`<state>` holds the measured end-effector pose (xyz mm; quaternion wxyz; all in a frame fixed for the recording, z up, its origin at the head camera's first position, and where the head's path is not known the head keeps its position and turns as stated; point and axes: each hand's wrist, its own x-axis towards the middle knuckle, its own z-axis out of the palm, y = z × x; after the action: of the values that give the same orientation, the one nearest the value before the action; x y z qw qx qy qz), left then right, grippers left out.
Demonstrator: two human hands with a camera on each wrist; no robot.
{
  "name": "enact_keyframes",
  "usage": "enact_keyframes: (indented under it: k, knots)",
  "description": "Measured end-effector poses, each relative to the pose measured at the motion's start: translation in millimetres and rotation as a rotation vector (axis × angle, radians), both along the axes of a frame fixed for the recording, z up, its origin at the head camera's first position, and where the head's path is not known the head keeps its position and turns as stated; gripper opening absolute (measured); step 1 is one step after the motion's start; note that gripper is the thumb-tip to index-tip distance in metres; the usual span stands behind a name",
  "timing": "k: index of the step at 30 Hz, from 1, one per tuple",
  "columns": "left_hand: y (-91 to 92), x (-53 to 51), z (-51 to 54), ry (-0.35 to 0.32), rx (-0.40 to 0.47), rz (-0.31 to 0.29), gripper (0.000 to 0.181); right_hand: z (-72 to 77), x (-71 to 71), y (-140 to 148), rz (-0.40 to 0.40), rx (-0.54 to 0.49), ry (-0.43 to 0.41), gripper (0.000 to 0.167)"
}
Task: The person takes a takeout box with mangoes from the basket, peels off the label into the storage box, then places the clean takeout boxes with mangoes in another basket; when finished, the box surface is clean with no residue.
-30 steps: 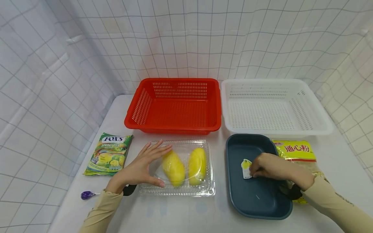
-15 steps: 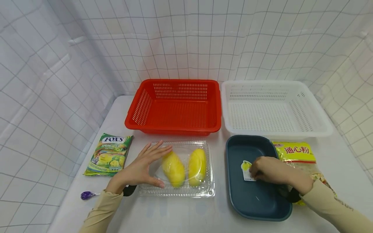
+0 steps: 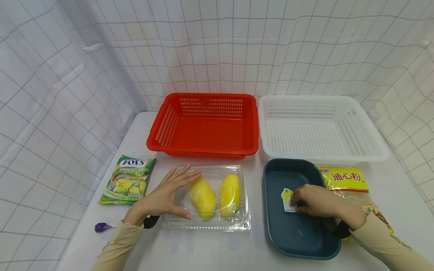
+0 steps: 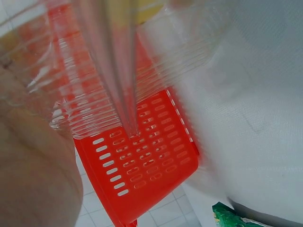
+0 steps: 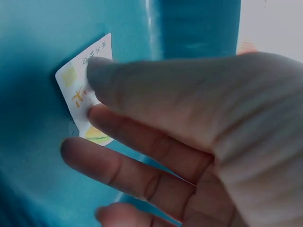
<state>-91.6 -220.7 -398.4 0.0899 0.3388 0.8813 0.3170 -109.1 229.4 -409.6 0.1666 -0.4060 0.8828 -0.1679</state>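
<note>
My left hand lies with spread fingers at the left side of a clear plastic box that holds two yellow mangoes. In the left wrist view, the box's clear ridged plastic is close beside the hand. Inside a dark blue tub, my right hand pinches a small white card with a yellow fruit picture. The right wrist view shows the thumb and index finger of the hand at the card, with the other fingers apart from it.
Behind are a red basket and a white basket, side by side. A green FOX'S candy bag and a purple lollipop are at the left. A yellow-topped food packet lies right of the tub, partly under my right arm.
My right hand and the card have shifted slightly within the tub, and the card has turned a little. My left hand keeps its place at the box. The head view has tilted slightly.
</note>
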Motion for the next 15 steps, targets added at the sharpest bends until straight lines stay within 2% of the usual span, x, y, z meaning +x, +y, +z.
enact_keyframes:
  k: [6,11,15]
  knots:
    - [-0.6,0.2,-1.3,-0.008,-0.003,0.003,0.105,-0.4,-0.9,0,-0.009,-0.041,-0.045,0.018]
    - [-0.2,0.3,0.1,-0.007,-0.001,0.002,0.105,1.5,-4.7,5,-0.019,-0.098,-0.153,0.029]
    - [-0.5,0.2,-0.1,-0.002,0.002,0.002,0.105,5.4,-9.8,14,-0.033,-0.192,-0.230,0.034]
